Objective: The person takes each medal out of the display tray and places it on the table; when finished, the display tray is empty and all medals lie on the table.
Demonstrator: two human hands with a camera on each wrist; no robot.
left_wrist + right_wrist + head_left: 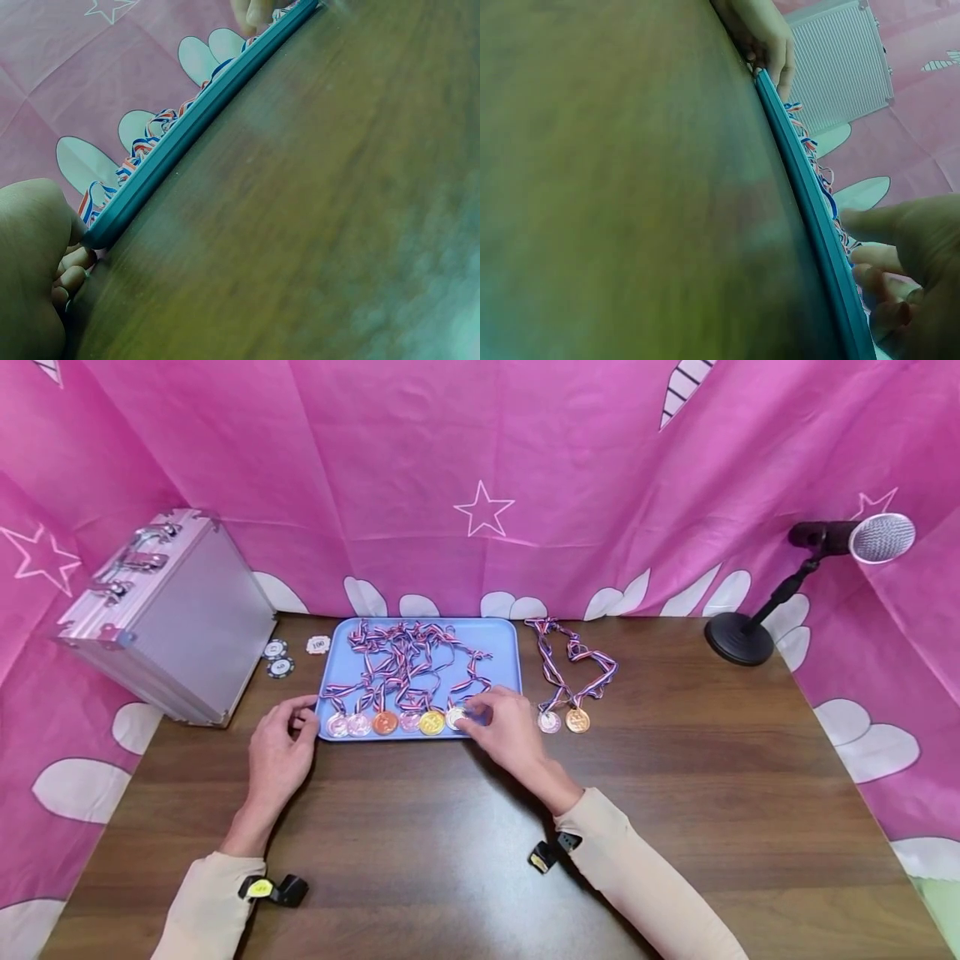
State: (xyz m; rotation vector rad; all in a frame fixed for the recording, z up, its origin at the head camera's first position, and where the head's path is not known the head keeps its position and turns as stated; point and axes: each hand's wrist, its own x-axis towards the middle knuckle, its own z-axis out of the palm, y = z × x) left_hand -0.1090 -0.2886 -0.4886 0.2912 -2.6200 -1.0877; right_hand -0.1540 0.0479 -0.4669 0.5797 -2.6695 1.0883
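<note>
A blue tray (487, 647) holds several medals on red, white and blue striped ribbons, their discs in a row along the near side. My left hand (281, 752) grips the tray's near left corner, thumb above the rim and other fingers curled beside it in the left wrist view. At the row's right end, my right hand (513, 735) has its thumb and fingers around a silver medal (455, 718), partly hidden by them. A gold medal (432, 722) and a bronze-coloured medal (385, 722) lie farther left. The ribbons (405, 652) are bunched toward the back.
Right of the tray, a silver medal (549, 722) and a bronze-coloured medal (577, 720) lie on the wooden table (420, 843). A metal case (180, 618) and poker chips (280, 667) are at left. A microphone on a stand (738, 637) stands back right, before a pink cloth (405, 460).
</note>
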